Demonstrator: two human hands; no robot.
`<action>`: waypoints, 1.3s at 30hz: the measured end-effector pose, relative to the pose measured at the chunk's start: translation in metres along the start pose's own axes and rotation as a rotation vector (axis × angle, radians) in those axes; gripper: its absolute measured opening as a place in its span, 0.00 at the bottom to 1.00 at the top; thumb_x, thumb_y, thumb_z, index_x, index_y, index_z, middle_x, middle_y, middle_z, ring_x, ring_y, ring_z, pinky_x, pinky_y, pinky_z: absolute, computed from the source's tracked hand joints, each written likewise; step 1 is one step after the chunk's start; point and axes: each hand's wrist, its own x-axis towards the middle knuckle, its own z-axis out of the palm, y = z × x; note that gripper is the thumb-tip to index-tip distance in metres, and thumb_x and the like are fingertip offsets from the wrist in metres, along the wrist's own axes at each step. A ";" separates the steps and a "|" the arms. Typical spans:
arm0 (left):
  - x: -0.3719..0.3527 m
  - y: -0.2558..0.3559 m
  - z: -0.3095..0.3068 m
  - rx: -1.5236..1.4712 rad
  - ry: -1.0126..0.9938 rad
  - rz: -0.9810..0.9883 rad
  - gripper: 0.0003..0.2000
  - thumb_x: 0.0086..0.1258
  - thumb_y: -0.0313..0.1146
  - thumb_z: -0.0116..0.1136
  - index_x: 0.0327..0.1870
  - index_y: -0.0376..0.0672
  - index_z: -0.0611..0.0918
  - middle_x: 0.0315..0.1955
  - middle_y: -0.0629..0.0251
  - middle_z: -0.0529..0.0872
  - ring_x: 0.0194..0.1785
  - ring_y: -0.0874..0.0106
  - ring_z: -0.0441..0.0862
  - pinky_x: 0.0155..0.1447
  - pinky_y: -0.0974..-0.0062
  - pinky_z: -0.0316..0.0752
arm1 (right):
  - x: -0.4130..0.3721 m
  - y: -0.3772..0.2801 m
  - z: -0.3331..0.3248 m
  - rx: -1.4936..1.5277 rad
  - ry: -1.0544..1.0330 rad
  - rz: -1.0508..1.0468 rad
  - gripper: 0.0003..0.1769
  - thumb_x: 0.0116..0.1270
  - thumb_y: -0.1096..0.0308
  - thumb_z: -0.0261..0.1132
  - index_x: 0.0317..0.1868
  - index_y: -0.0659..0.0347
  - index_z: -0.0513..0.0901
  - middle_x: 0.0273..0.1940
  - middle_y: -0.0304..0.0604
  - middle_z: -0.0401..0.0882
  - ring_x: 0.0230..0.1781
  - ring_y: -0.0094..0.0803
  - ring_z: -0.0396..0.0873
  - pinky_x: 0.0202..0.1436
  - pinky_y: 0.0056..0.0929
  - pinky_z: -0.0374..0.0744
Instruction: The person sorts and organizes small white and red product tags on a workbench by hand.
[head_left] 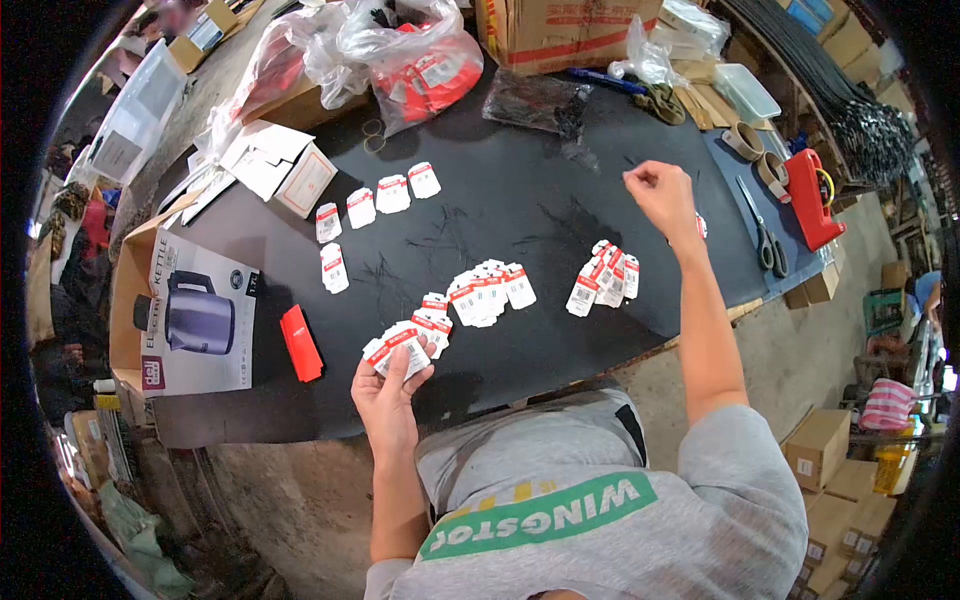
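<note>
My left hand (392,392) grips a small fan of red-and-white cardboard tags (393,348) over the front of the black table mat. Just beyond those lie a few more loose tags (432,322) and a wider fanned pile (488,292). Another cluster of tags (605,277) rests to the right. My right hand (660,200) is raised over the right part of the mat, its fingers pinched together; what they hold, if anything, is too small to make out. Thin black strands (440,232) lie scattered on the mat. Small tag stacks (392,193) form a row farther back.
A kettle box (200,310) stands at the left, beside a red tag stack (301,343). Clear bags (425,75) with red contents and a large carton (560,35) line the back. Scissors (765,235) and a red tape dispenser (812,200) lie at the right.
</note>
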 end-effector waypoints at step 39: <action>0.016 -0.008 0.016 0.006 -0.104 0.076 0.11 0.65 0.22 0.60 0.45 0.36 0.71 0.41 0.56 0.83 0.42 0.70 0.84 0.42 0.73 0.85 | -0.098 -0.170 0.026 0.582 -0.530 -0.082 0.17 0.58 0.81 0.65 0.49 0.61 0.77 0.26 0.35 0.76 0.22 0.15 0.68 0.26 0.18 0.68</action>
